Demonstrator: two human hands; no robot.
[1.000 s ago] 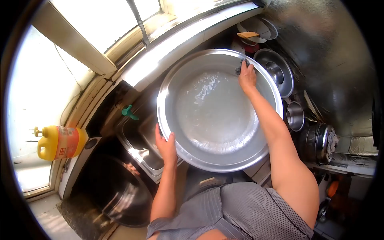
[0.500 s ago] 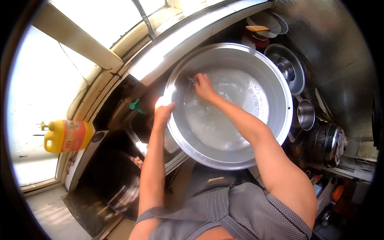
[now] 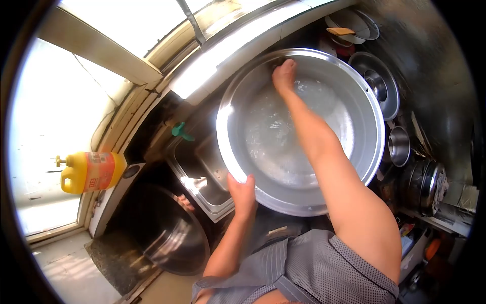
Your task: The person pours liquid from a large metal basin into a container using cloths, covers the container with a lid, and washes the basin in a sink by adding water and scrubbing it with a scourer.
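A large round metal basin [image 3: 304,137] with some cloudy water in it fills the middle of the view. My left hand [image 3: 242,195] grips its rim at the lower left, the thumb over the edge and the other fingers partly hidden. Inside the basin, against the upper wall, my right hand [image 3: 284,76] is closed on a dark scouring pad [image 3: 277,63], which shows only in part beside the fingers.
A steel sink [image 3: 202,175] with a green tap handle [image 3: 181,131] is left of the basin. A yellow bottle [image 3: 93,172] stands by the window. Metal bowls [image 3: 382,83], a small pot [image 3: 399,146] and a dark wok [image 3: 174,235] surround the work area.
My right hand has gone from the basin's right wall to its left side, then up to the upper wall. My left hand has shifted along the rim, and the basin has turned.
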